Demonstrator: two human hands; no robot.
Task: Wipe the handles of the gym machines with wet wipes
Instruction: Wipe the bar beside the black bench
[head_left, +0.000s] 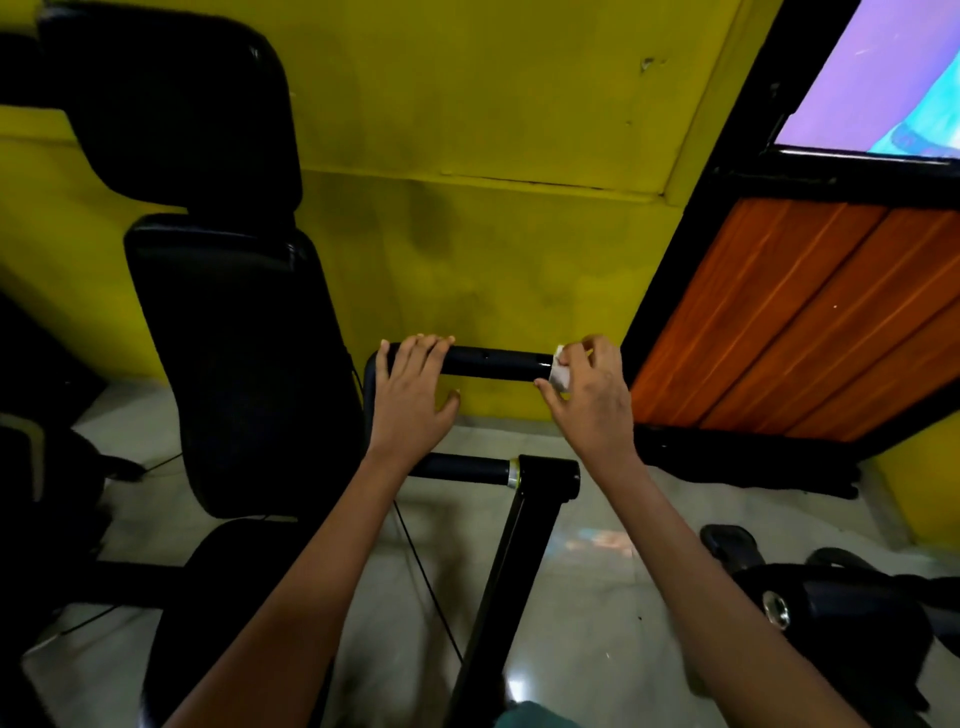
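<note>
I'm seeing my left hand (413, 387) lying flat, fingers draped over the bar (493, 362) at twelve o'clock; my right hand (589, 387) is pinching the wipe (558, 370) against its one o'clock end.

left hand (413, 397): fingers draped over left end of black handle bar (493, 362), thumb spread below
right hand (589, 395): pinches white wet wipe (558, 370) round bar's right end
padded seat back (234, 364): black, left of bar
wall (467, 156): yellow
floor (597, 597): glossy tile
</note>
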